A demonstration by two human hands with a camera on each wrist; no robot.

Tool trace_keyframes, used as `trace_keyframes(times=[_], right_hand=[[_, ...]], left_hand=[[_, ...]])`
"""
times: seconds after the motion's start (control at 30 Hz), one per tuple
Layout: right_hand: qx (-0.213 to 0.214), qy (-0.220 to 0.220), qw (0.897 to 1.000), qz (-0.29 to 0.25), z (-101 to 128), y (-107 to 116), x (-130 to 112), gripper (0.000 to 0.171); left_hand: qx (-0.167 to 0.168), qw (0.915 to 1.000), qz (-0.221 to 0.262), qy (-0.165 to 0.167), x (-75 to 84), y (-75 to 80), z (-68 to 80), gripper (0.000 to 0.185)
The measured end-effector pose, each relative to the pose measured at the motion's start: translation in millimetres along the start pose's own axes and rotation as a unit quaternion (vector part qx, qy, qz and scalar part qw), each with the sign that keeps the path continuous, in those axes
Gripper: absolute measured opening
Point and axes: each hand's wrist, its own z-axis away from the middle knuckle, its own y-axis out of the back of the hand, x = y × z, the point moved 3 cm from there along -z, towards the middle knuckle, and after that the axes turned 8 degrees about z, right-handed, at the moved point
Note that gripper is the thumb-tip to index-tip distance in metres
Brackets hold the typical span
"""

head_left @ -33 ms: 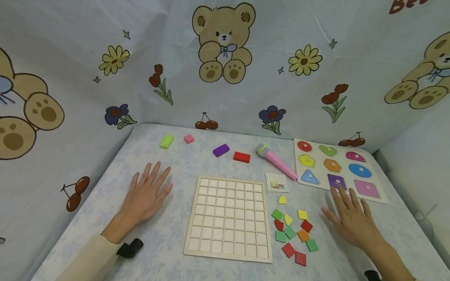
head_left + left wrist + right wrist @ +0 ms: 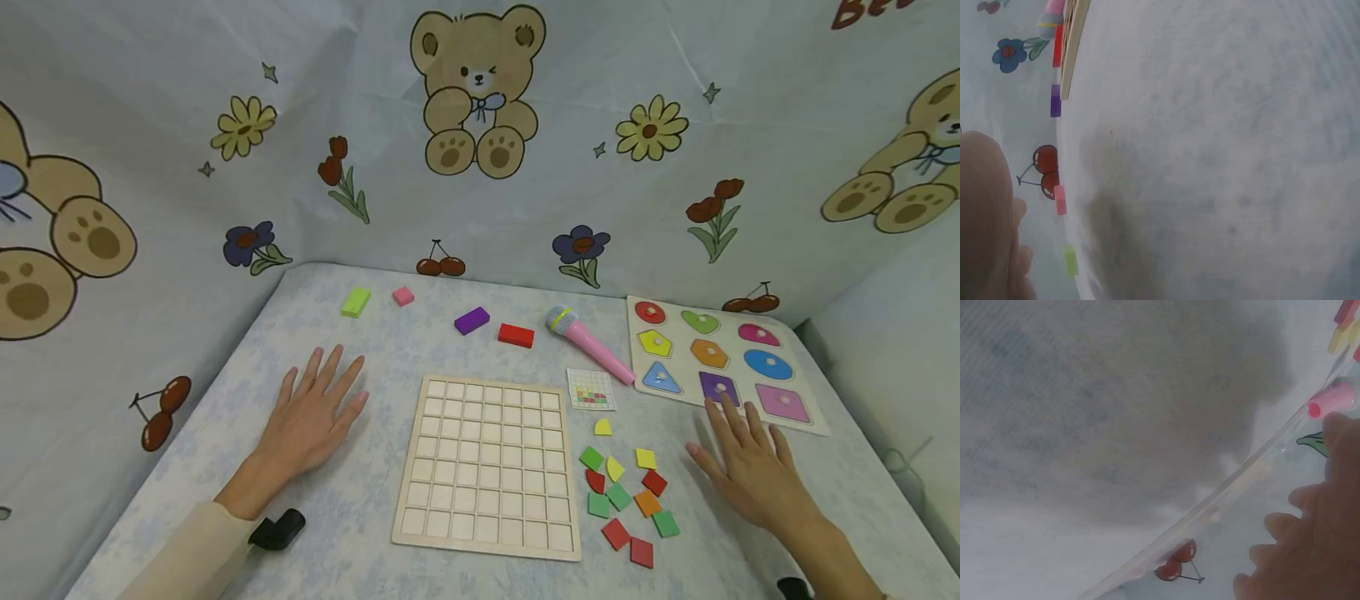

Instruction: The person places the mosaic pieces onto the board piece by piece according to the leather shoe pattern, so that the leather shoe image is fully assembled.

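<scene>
My left hand lies flat on the table, fingers straight and spread, left of a wooden grid board whose cells hold nothing. My right hand lies flat too, right of a heap of several small coloured tiles; its fingertips reach the near edge of a shape puzzle board. A small pattern card lies beyond the tiles. Neither hand holds anything. The left wrist view shows mostly tablecloth and part of my left hand; the right wrist view shows my right hand's fingers.
A pink toy microphone lies behind the card. Red, purple, pink and green blocks sit along the back of the table. A bear-print cloth walls in the table on three sides.
</scene>
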Motion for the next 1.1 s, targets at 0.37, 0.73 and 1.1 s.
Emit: trace_keyframes(times=[0.37,0.73,1.1], right_hand=[[0.012,0.015,1.0,-0.008,-8.5,8.2,-10.1,0.088],[0.001,0.068,0.998,-0.012,-17.1,14.2,-42.9,0.082],[-0.004,0.155,0.986,-0.068,-29.5,20.4,-83.5,0.065]], left_hand=[[-0.001,0.9998,0.018,-0.005,3.8,2.1,-7.8,0.065],[-0.051,0.9817,0.182,-0.024,21.9,-6.3,-9.7,0.083],[-0.187,0.9231,0.332,-0.055,37.4,-16.3,-9.5,0.129]])
